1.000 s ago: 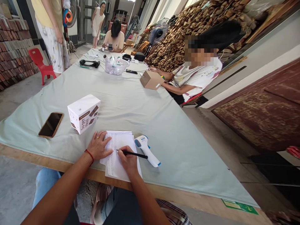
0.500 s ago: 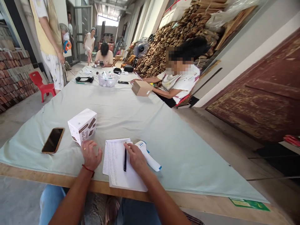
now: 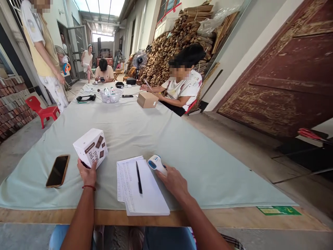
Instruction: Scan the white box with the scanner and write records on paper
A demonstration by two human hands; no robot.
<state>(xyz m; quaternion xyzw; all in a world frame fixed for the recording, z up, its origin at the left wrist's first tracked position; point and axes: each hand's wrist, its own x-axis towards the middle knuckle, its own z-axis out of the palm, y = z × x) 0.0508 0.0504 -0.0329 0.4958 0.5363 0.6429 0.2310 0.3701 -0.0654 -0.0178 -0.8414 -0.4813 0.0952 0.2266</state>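
Note:
My left hand (image 3: 87,172) grips the lower near end of a white printed box (image 3: 91,147), which is tilted, with the thumb on its printed face. My right hand (image 3: 174,180) is wrapped round the handle of a white and blue infrared thermometer (image 3: 156,164), whose head points toward the far left. Between my hands lies a stack of paper (image 3: 149,194) with handwriting along its left side. A black pen (image 3: 139,177) rests on the top sheet. Left of the box, a smartphone (image 3: 58,171) lies flat, its screen dark.
A pale green cloth (image 3: 166,139) covers the table. Farther along stand a cardboard box (image 3: 147,100) and a clear plastic basin (image 3: 111,98) with bottles. One person sits writing at the right side. Others are at the far end and left, near a red chair (image 3: 43,110).
My left hand has taken hold of the white box and tilted it. My right hand has moved from the pen to the thermometer and turned it slightly. The view has shifted.

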